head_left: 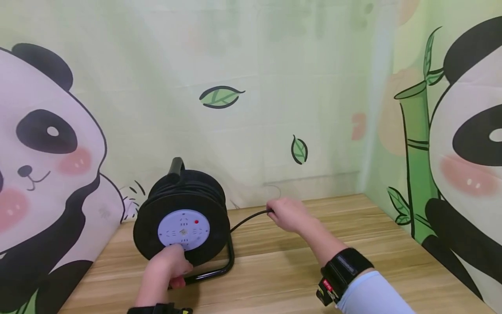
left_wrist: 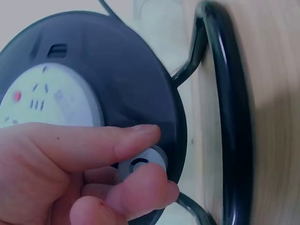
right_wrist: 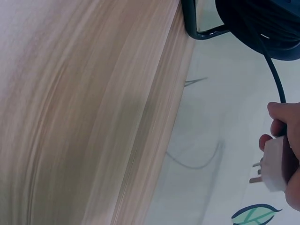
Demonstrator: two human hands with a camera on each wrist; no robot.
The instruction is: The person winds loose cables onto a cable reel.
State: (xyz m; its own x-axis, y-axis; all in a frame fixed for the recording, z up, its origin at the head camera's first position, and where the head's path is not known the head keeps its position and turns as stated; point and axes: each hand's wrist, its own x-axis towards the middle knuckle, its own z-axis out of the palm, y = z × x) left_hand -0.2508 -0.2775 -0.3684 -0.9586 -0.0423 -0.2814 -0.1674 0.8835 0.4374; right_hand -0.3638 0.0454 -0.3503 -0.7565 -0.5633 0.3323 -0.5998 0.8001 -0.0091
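Note:
A black cable reel (head_left: 146, 231) stands upright on its tube frame (head_left: 211, 274), with a round white socket panel (head_left: 168, 227) on its front face. My left hand (head_left: 166, 264) is at the lower part of that face. In the left wrist view, its thumb and fingers pinch a grey crank knob (left_wrist: 158, 155). My right hand (head_left: 289, 213) is off to the right of the reel, gripping the end of the black cable (head_left: 249, 216). A white plug (right_wrist: 273, 164) with metal pins shows in that grip in the right wrist view. The cable bends slightly between reel and hand.
The reel and both hands are over a wooden table (head_left: 274, 279). Behind it hangs a pale green cloth (head_left: 255, 52) printed with pandas, leaves and bamboo. A carrying handle (head_left: 178, 165) tops the reel, where more cable lies wound.

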